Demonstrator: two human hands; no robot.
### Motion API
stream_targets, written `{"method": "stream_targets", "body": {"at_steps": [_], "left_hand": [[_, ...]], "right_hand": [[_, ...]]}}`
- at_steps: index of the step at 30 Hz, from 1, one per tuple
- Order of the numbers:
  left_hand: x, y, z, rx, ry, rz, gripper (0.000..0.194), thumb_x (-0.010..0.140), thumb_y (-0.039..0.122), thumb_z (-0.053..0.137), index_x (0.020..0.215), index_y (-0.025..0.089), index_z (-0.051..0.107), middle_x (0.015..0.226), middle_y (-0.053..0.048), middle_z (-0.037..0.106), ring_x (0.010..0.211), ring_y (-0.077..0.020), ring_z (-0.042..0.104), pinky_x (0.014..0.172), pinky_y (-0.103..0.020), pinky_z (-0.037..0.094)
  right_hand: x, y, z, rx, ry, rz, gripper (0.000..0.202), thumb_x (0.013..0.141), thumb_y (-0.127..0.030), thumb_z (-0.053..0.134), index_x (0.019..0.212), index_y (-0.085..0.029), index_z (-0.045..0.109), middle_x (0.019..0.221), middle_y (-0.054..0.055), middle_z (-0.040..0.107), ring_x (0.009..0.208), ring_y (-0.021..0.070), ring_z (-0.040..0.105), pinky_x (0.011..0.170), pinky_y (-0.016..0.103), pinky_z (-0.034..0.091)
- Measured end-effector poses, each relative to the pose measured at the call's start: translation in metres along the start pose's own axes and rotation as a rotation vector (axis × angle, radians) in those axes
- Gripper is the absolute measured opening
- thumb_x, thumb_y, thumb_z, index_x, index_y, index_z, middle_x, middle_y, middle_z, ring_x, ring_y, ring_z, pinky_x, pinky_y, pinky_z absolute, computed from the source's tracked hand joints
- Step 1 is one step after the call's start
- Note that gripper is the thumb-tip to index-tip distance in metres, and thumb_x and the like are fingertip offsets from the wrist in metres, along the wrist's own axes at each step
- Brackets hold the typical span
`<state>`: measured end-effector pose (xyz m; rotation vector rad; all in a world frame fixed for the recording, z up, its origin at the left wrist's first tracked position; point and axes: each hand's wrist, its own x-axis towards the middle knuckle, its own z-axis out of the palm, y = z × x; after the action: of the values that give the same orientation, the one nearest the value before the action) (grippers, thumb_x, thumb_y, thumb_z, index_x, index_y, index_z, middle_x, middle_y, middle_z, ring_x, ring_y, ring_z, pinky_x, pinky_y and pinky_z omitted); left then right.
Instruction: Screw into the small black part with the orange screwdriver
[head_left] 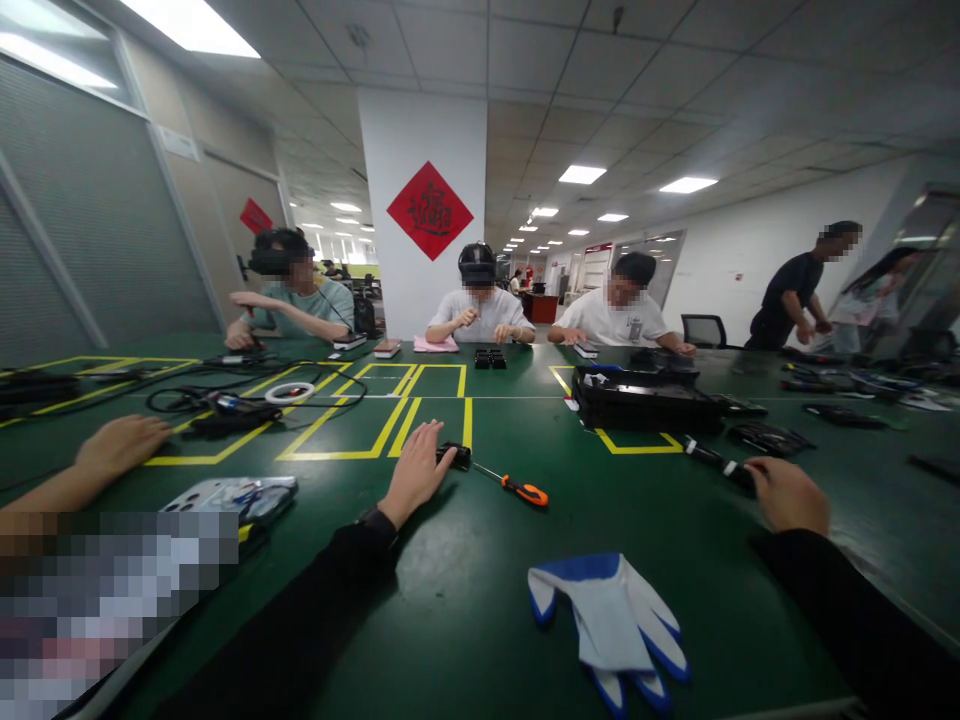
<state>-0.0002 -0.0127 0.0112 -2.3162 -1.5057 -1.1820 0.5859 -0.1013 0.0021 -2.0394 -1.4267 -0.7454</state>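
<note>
My left hand (417, 470) lies on the green table with its fingers stretched forward. Its thumb touches or nearly touches a small black block-like part (454, 456). Just right of that part lies a screwdriver (525, 490) with an orange and black handle, its shaft pointing toward the part. At the right, my right hand (793, 497) has its fingers closed on the near end of a black rod-like thing with white bands (706, 456). The grip hides part of the rod. A white and blue work glove (611, 610) lies between my forearms.
A black tray-like case (645, 400) stands beyond the right hand, with black parts and cables (862, 385) farther right. A white ring of tape (290, 393) lies among cables at left. Another person's hand (124, 445) rests at far left. Several people sit opposite.
</note>
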Motion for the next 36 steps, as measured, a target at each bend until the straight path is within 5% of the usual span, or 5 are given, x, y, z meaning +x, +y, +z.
{"method": "stream_targets", "body": {"at_steps": [6, 22, 36], "left_hand": [[-0.006, -0.013, 0.018, 0.062, -0.065, -0.072, 0.046, 0.081, 0.046, 0.034, 0.114, 0.015, 0.045, 0.113, -0.011, 0.052, 0.109, -0.0241, 0.042, 0.094, -0.041, 0.029], [-0.008, -0.014, 0.017, 0.031, -0.113, -0.103, 0.047, 0.083, 0.047, 0.03, 0.112, 0.014, 0.048, 0.109, -0.009, 0.055, 0.104, -0.0225, 0.046, 0.09, -0.037, 0.032], [-0.007, -0.03, 0.029, 0.021, -0.11, -0.038, 0.042, 0.086, 0.036, 0.026, 0.115, 0.012, 0.045, 0.112, -0.011, 0.053, 0.105, -0.0207, 0.046, 0.092, -0.036, 0.032]], "right_hand": [[-0.003, 0.024, 0.001, -0.136, -0.195, 0.143, 0.029, 0.08, -0.038, 0.032, 0.092, -0.023, 0.054, 0.084, 0.008, 0.058, 0.07, 0.0224, 0.052, 0.052, 0.03, 0.033], [0.0, 0.031, 0.008, -0.061, -0.165, 0.081, 0.034, 0.077, -0.043, 0.034, 0.093, -0.023, 0.057, 0.089, 0.006, 0.058, 0.078, 0.0228, 0.053, 0.058, 0.03, 0.038], [0.011, 0.061, 0.032, 0.265, -0.263, 0.278, 0.045, 0.066, -0.053, 0.044, 0.089, -0.019, 0.063, 0.087, 0.01, 0.062, 0.079, 0.0275, 0.056, 0.067, 0.036, 0.041]]}}
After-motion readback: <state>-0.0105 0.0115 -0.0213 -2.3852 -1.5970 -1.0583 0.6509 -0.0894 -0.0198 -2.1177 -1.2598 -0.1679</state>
